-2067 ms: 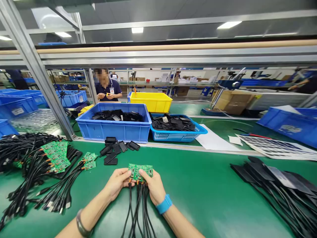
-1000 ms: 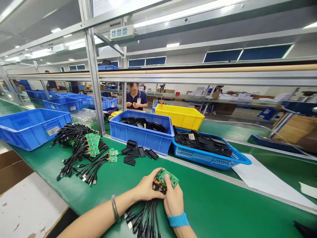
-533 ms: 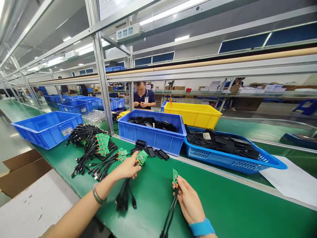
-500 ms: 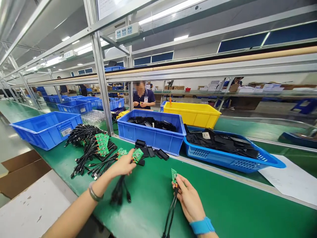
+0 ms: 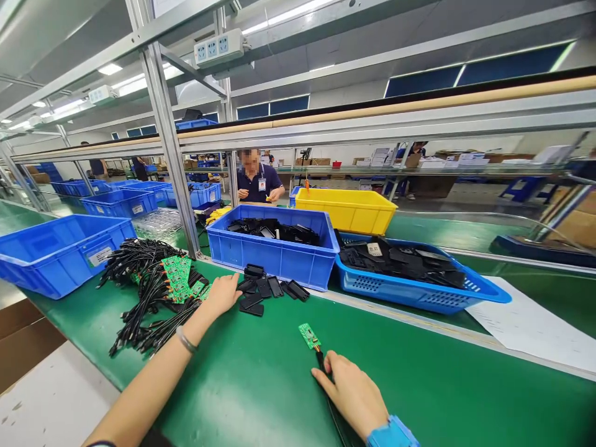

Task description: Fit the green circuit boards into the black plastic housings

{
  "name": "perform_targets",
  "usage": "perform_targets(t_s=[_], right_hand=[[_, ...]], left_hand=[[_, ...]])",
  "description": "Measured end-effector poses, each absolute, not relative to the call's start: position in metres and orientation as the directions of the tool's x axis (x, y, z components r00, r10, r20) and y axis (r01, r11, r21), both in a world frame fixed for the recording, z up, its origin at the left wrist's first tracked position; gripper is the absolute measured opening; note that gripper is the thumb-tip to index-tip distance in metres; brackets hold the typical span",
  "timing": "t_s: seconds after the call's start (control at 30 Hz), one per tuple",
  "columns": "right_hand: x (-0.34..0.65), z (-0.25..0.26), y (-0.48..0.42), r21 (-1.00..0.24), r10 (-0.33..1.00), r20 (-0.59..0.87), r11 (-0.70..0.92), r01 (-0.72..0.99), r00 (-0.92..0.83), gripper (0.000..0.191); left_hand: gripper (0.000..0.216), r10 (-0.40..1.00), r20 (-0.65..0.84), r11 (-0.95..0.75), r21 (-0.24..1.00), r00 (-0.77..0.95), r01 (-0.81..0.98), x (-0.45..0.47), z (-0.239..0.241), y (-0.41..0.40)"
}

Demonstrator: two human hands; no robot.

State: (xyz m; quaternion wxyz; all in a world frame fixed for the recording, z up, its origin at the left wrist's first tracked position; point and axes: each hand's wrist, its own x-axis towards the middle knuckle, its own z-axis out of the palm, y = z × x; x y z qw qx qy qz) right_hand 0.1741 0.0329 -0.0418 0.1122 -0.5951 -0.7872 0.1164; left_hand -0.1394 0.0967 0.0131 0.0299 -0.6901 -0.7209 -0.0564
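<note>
Close behind casings (image 5: pixel 263 287), blue bin (image 5: pixel 270 256).

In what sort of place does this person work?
Most likely an electronics assembly workshop: green circuit boards with black cables lie on a green workbench, near a blue bin of black parts.

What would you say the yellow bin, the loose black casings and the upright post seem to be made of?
Yellow bin: probably plastic, slightly glossy, with moulded ribs. Loose black casings: likely plastic, mostly matte, with thin raised rims. Upright post: seemingly metal, perhaps aluminium, silvery, with lengthwise grooves.
</note>
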Motion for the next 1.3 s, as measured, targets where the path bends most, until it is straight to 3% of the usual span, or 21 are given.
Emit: perform_targets(t_s=[0.1,0.27,0.37,0.57,0.67,0.73,0.8,0.87,0.9,0.97,1.03,1.13,1.3], right_hand=[[0.176,-0.041,0.035,-0.372,0.967,0.061,0.251,0.894,-0.247,0.02],[0.176,-0.028,0.035,-0.658,0.96,0.212,0.277,0.7,-0.181,0.028],[0.175,-0.022,0.032,-0.773,0.965,0.229,0.261,0.577,-0.13,0.032],[0.175,-0.021,0.031,-0.878,0.982,0.169,0.189,0.44,-0.085,0.036],[0.174,-0.016,0.03,-0.917,0.982,0.176,0.188,0.351,-0.065,0.035],[0.173,-0.011,0.029,-0.931,0.981,0.189,0.194,0.31,-0.047,0.034],[0.172,-0.007,0.027,-0.931,0.978,0.206,0.209,0.299,-0.04,0.033],[0.171,-0.006,0.026,-0.922,0.974,0.221,0.225,0.316,-0.051,0.032],[0.171,-0.006,0.025,-0.916,0.973,0.223,0.231,0.329,-0.061,0.031],[0.17,-0.008,0.024,-0.905,0.972,0.218,0.233,0.356,-0.082,0.032],[0.168,-0.01,0.023,-0.899,0.974,0.204,0.227,0.374,-0.1,0.033],[0.165,-0.013,0.021,-0.904,0.979,0.162,0.199,0.379,-0.127,0.035],[0.158,-0.02,0.017,-0.94,0.982,0.054,0.111,0.323,-0.18,0.036]], left_hand=[[0.044,0.989,0.145,0.036,0.026,-0.039,0.999,-0.119,0.008,0.109],[0.048,0.964,0.245,0.106,0.015,-0.107,0.994,-0.096,0.008,0.108],[0.054,0.964,0.228,0.133,0.019,-0.134,0.991,-0.099,0.004,0.111],[0.028,0.981,0.147,0.115,0.092,-0.128,0.989,-0.12,0.004,0.112],[0.035,0.978,0.197,0.037,0.159,-0.068,0.987,-0.109,0.01,0.093],[0.039,0.978,0.209,-0.074,0.279,0.014,0.957,-0.093,0.009,0.078],[0.038,0.981,0.173,-0.178,0.595,0.091,0.784,-0.075,0.002,0.065],[0.04,0.984,0.086,-0.136,0.929,0.157,0.345,-0.06,-0.009,0.055],[0.042,0.981,0.042,-0.059,0.994,0.188,0.088,-0.054,-0.014,0.052],[0.047,0.972,-0.023,0.091,0.954,0.234,-0.285,-0.047,-0.023,0.047],[0.048,0.964,-0.047,0.173,0.858,0.262,-0.483,-0.046,-0.028,0.044],[0.046,0.955,-0.046,0.223,0.765,0.293,-0.604,-0.046,-0.03,0.039],[0.05,0.956,-0.04,0.228,0.728,0.291,-0.647,-0.043,-0.031,0.034]])
